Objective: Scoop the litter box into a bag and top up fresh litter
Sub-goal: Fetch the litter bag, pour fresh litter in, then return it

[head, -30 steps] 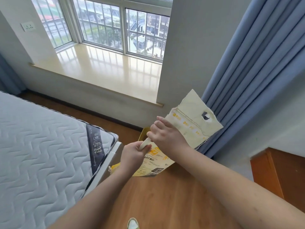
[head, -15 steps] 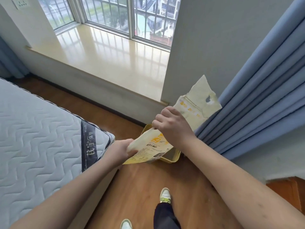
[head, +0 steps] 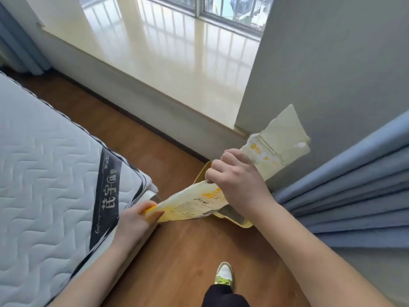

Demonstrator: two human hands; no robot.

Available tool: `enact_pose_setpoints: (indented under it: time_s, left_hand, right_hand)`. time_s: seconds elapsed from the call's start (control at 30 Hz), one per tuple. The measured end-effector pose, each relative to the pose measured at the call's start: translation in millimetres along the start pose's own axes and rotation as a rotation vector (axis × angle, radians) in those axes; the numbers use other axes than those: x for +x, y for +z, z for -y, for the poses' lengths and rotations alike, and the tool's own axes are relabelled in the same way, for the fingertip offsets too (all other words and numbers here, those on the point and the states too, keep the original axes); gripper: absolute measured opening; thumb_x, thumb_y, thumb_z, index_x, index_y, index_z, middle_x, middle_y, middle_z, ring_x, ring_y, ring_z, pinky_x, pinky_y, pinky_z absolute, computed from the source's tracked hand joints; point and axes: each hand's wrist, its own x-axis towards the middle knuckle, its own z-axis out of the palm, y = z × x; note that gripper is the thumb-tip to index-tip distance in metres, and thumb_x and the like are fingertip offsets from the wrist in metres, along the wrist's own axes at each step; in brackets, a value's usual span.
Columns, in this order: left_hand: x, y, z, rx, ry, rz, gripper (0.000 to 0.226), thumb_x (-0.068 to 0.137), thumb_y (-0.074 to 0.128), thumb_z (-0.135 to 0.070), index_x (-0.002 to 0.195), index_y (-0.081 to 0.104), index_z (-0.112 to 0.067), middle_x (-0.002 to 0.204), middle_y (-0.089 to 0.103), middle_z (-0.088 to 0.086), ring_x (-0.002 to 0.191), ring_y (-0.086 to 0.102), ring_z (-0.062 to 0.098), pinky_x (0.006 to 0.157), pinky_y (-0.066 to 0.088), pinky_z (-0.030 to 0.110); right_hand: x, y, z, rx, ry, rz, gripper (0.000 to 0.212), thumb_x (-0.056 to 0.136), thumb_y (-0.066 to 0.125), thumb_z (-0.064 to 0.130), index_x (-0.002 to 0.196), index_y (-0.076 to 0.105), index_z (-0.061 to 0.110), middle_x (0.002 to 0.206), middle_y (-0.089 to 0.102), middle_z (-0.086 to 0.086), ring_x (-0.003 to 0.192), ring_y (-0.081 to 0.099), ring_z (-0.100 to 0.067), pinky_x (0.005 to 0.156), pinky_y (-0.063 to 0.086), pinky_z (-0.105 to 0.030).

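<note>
over the yellow litter box, my left hand is gripping the litter bag bottom while my right hand is clutching its neck; i'm tipping slowly, keeping the mouth above the tray.

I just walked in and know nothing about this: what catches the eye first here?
A pale yellow bag, held in mid-air, gripped by the left hand at its lower end and the right hand higher up. Under it, a yellow litter box sits on the wood floor, between the mattress and blue curtain.
</note>
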Motion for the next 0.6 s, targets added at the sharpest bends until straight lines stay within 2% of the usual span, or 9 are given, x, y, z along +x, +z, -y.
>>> enact_pose_setpoints:
  time_s: [0.03,0.1,0.17,0.23,0.3,0.37,0.43,0.5,0.6]
  left_hand:
    - [6,10,16,-0.092,-0.063,-0.075,0.016,0.072,0.085,-0.028,0.076,0.071,-0.033,0.077,0.068,-0.014,0.075,0.060,0.009,0.060,0.040,0.012]
    - [15,30,46,-0.225,-0.098,-0.170,0.017,0.070,0.086,-0.022,0.075,0.071,-0.030,0.076,0.069,-0.011,0.069,0.059,0.008,0.061,0.042,0.012]
    - [24,48,74,-0.332,-0.085,-0.190,0.022,0.071,0.083,-0.019,0.077,0.071,-0.035,0.075,0.070,-0.014,0.067,0.060,0.000,0.062,0.045,0.009]
    - [31,65,102,-0.428,-0.094,-0.149,0.022,0.075,0.079,-0.013,0.083,0.070,-0.031,0.076,0.071,-0.015,0.068,0.063,-0.002,0.065,0.049,0.009]
    - [41,80,132,-0.437,-0.117,-0.094,0.021,0.076,0.082,-0.027,0.092,0.068,-0.026,0.081,0.073,-0.012,0.074,0.065,0.004,0.070,0.051,0.012]
    - [52,87,154,-0.395,-0.102,-0.063,0.028,0.070,0.081,-0.047,0.090,0.069,-0.031,0.081,0.072,-0.008,0.075,0.065,0.009,0.070,0.050,0.014]
    - [67,93,169,-0.346,-0.093,-0.033,0.017,0.072,0.081,-0.046,0.081,0.069,-0.039,0.075,0.070,-0.008,0.072,0.060,0.014,0.066,0.047,0.016]
    - [82,100,182,-0.292,-0.063,-0.013,0.021,0.068,0.081,-0.052,0.078,0.069,-0.039,0.072,0.067,-0.005,0.069,0.056,0.014,0.064,0.044,0.020]
    - [107,111,203,-0.174,0.032,0.010,0.029,0.064,0.067,-0.064,0.076,0.066,-0.037,0.071,0.065,-0.008,0.064,0.056,0.012,0.062,0.043,0.022]
  right_hand:
    - [-4,17,1,0.015,0.011,-0.005,0.025,0.070,0.059,-0.005,0.070,0.061,0.019,0.066,0.051,0.004,0.068,0.048,-0.022,0.097,0.036,-0.030]
    - [-13,53,2,0.045,0.045,-0.016,0.025,0.069,0.065,-0.006,0.072,0.061,0.018,0.067,0.051,0.004,0.070,0.048,-0.021,0.104,0.034,-0.032]
    - [-24,89,2,0.071,0.079,-0.028,0.026,0.070,0.067,-0.007,0.074,0.062,0.018,0.069,0.052,0.005,0.072,0.047,-0.020,0.108,0.032,-0.033]
    - [-33,123,2,0.098,0.107,-0.044,0.025,0.072,0.069,-0.006,0.075,0.064,0.017,0.071,0.055,0.005,0.074,0.046,-0.019,0.109,0.032,-0.034]
    - [-38,155,-1,0.116,0.119,-0.070,0.022,0.075,0.069,-0.005,0.076,0.064,0.017,0.072,0.057,0.005,0.075,0.047,-0.019,0.109,0.033,-0.035]
    - [-39,180,-5,0.123,0.120,-0.088,0.021,0.077,0.071,-0.004,0.076,0.065,0.016,0.073,0.058,0.004,0.076,0.048,-0.020,0.109,0.033,-0.036]
    - [-35,202,-12,0.116,0.133,-0.103,0.020,0.077,0.072,-0.002,0.076,0.065,0.016,0.074,0.059,0.004,0.075,0.050,-0.021,0.108,0.034,-0.036]
    - [-32,224,-18,0.115,0.158,-0.126,0.018,0.077,0.072,-0.002,0.075,0.066,0.015,0.073,0.060,0.003,0.074,0.051,-0.022,0.108,0.034,-0.037]
    - [-37,256,-25,0.091,0.201,-0.147,0.015,0.078,0.072,0.000,0.075,0.067,0.014,0.072,0.061,0.001,0.074,0.053,-0.024,0.107,0.033,-0.038]
